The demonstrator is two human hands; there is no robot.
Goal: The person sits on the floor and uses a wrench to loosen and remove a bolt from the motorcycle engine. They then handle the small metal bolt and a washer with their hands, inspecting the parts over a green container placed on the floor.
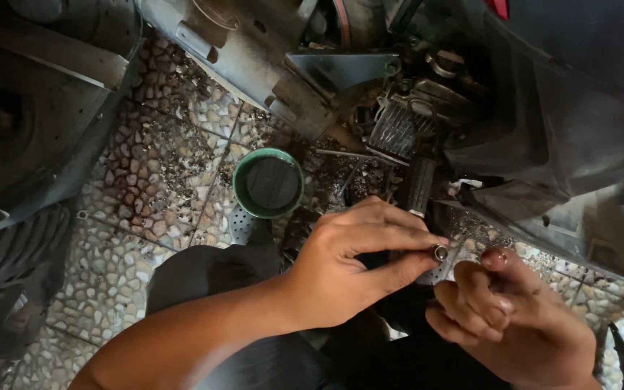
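From the head camera, the left hand (348,263) pinched a small metal socket (440,253) between thumb and forefinger, just beside the loosely curled, empty right hand (514,318), below the green bowl (268,183) and engine (399,115).

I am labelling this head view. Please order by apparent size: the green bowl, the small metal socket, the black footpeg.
1. Green bowl, on the pebble floor: clearly largest.
2. Black footpeg: narrower than the bowl, partly hidden below, so its full length is unsure.
3. Metal socket, pinched by the left hand beside the right hand: smallest.
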